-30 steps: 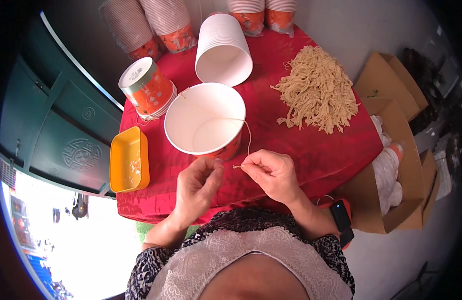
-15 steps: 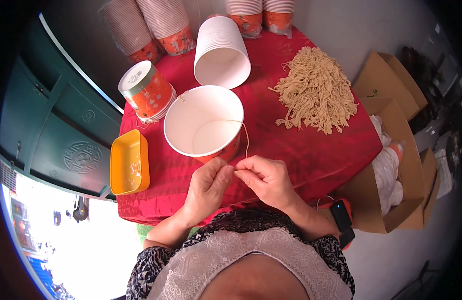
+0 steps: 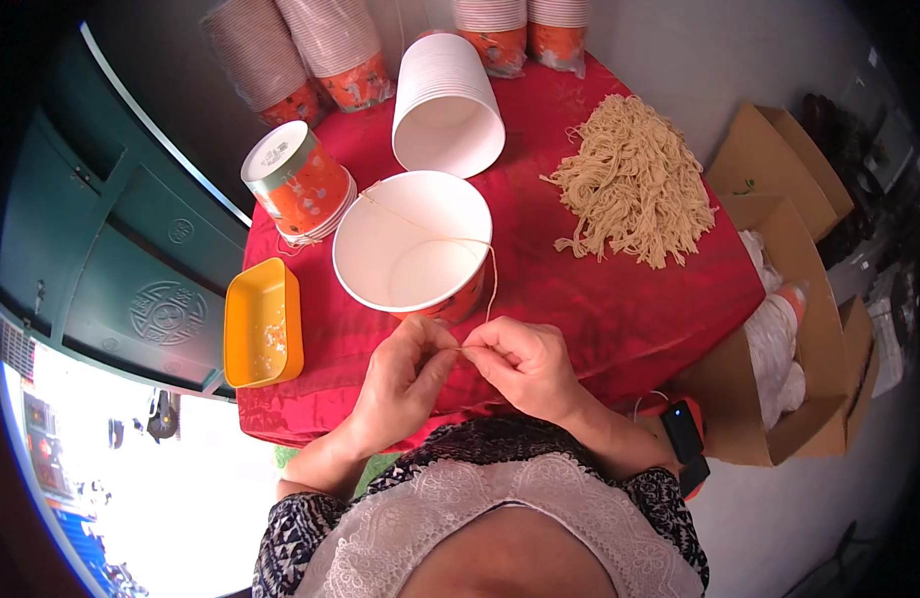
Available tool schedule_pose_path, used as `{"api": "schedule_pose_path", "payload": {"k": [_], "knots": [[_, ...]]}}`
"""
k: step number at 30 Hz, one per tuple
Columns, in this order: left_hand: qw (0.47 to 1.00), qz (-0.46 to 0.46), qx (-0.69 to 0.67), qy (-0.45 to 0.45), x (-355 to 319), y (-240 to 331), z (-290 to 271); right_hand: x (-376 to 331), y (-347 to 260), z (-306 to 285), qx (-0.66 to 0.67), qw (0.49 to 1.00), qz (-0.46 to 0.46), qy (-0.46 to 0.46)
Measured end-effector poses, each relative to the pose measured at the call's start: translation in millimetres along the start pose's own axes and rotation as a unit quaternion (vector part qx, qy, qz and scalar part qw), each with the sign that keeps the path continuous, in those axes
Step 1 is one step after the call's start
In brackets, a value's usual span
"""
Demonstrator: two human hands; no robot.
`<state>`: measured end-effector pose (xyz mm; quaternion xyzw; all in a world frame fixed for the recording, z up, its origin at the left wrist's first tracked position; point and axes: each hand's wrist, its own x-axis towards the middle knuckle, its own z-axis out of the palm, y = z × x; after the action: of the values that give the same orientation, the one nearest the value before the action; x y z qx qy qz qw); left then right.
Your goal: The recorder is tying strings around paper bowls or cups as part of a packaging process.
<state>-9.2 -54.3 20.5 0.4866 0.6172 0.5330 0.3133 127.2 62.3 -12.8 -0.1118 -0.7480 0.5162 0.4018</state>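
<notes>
Just in front of an open paper bucket point(image 3: 412, 234), white inside and orange outside, both my hands meet. A thin beige string point(image 3: 496, 282) stretches across the bucket's mouth from its left rim, passes the right rim and hangs down to my fingers. My left hand point(image 3: 400, 371) pinches the string between thumb and forefinger. Close beside it, my right hand point(image 3: 528, 361) pinches it too, and a short length shows between the two sets of fingertips. Whether there is a knot is too small to see.
A pile of beige strings point(image 3: 634, 179) lies at the right on the red cloth point(image 3: 540, 269). Nested white buckets point(image 3: 450, 110) lie on their side behind. To the left are upturned orange buckets point(image 3: 306, 189) and a yellow tray point(image 3: 264, 324). Cardboard boxes point(image 3: 814, 349) stand at the right.
My left hand has shifted slightly left and its fingers have drawn a little away from the right hand's, so a short bit of string shows between them. Both hands keep pinching.
</notes>
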Motion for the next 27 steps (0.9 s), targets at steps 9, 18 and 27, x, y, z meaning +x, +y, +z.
{"api": "schedule_pose_path", "payload": {"k": [9,18,27], "knots": [[0.982,0.080,0.116,0.124,17,34,-29,11,9,5,0.023,0.994,0.013,0.104],[0.939,0.153,0.299,0.077,57,45,-48,19,14,12,0.029,0.992,0.015,0.125],[0.936,0.145,0.312,-0.074,81,39,-54,22,20,13,0.028,0.992,0.015,0.120]]}}
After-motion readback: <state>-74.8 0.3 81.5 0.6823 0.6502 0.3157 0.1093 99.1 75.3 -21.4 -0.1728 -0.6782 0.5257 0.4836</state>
